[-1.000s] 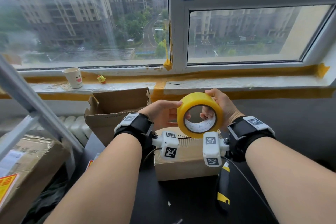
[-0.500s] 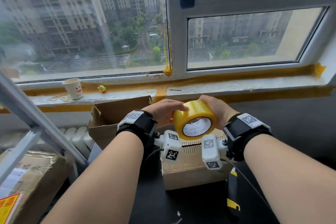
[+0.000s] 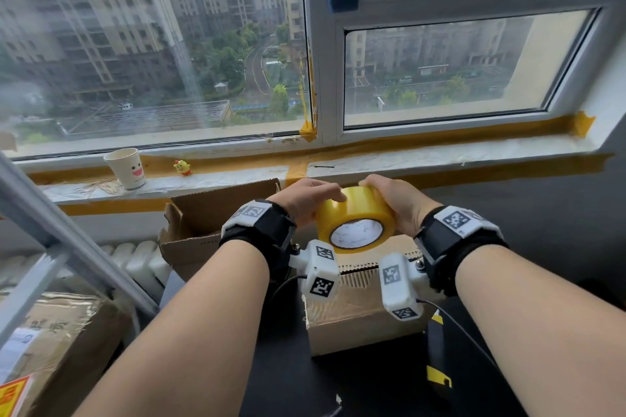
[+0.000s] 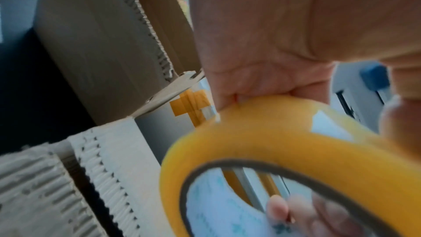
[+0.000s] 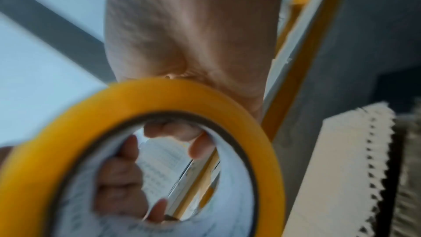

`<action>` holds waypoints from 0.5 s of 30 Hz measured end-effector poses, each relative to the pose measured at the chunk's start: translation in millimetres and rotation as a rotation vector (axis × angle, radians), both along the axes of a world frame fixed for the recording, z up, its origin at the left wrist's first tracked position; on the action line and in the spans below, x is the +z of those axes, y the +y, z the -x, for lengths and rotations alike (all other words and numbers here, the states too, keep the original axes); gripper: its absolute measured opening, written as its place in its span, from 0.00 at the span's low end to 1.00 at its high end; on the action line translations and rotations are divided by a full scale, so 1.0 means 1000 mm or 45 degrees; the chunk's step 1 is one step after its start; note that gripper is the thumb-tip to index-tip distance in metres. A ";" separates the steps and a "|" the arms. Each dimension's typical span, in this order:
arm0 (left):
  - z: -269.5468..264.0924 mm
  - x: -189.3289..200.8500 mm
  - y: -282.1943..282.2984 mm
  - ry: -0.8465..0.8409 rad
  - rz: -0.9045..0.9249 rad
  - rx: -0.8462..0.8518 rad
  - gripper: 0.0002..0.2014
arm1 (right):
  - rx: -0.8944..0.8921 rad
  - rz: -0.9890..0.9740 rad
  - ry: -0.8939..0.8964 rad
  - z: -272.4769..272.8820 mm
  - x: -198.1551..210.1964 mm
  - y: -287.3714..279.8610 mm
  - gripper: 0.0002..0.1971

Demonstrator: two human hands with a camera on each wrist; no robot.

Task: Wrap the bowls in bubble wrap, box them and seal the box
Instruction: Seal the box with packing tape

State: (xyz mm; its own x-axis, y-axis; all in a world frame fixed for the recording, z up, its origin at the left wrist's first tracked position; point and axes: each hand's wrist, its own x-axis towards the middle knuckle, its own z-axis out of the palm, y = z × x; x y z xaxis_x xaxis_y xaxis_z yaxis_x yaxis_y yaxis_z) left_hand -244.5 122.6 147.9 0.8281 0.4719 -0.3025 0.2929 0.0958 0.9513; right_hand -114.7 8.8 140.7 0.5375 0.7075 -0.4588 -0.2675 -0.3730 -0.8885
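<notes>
Probably a high-rise flat: window (image 3: 152, 44) facing towers, radiator (image 3: 135, 264).

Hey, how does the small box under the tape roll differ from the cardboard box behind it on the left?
The small box has its flaps folded shut with a jagged seam on top; the cardboard box behind stands open, one flap raised. The small one sits nearer, below the tape roll; the open one sits nearer the windowsill. Both are brown corrugated cardboard.
</notes>
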 end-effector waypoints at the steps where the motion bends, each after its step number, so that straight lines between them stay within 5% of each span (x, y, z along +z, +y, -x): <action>1: -0.002 0.000 -0.001 0.021 -0.009 -0.006 0.19 | 0.006 0.030 -0.047 0.001 0.001 0.002 0.09; 4: -0.004 0.002 -0.003 0.028 0.005 -0.044 0.24 | -0.008 0.053 -0.063 -0.003 0.000 0.004 0.09; 7: -0.004 0.001 0.001 0.028 -0.005 -0.107 0.10 | -0.038 0.007 0.031 -0.007 -0.005 -0.001 0.07; 15: 0.001 -0.004 0.008 -0.040 0.066 -0.117 0.06 | -0.124 -0.150 0.272 -0.005 -0.013 -0.006 0.09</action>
State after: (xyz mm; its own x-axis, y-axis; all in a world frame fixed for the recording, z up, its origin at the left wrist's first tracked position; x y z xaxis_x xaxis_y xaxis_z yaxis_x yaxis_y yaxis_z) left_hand -245.6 130.8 143.8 0.8766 0.3780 -0.2977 0.2728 0.1191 0.9547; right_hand -109.6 2.9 127.9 0.5058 0.7124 -0.4864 -0.4830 -0.2333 -0.8440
